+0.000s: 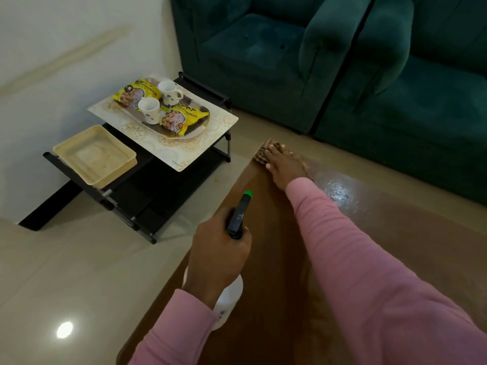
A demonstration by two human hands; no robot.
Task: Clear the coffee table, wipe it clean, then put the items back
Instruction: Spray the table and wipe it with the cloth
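The brown coffee table (276,259) runs from the bottom of the view up to its far corner. My right hand (283,165) lies flat with straight fingers on a brownish checked cloth (261,154) at that far corner. My left hand (220,255) grips a white spray bottle (229,293) with a black trigger head and green nozzle (247,194), held above the table's left edge. A wet patch (340,191) shines on the tabletop to the right of my right hand. A tray (195,131) on a placemat holds two white mugs (150,109) and two yellow snack packets (181,119).
The tray stands on a low black rack (137,196) to the left of the table, against the white wall. A cream plastic tray (95,155) lies on the rack's near end. Dark green sofas (329,61) stand beyond the table. Glossy tile floor lies to the left.
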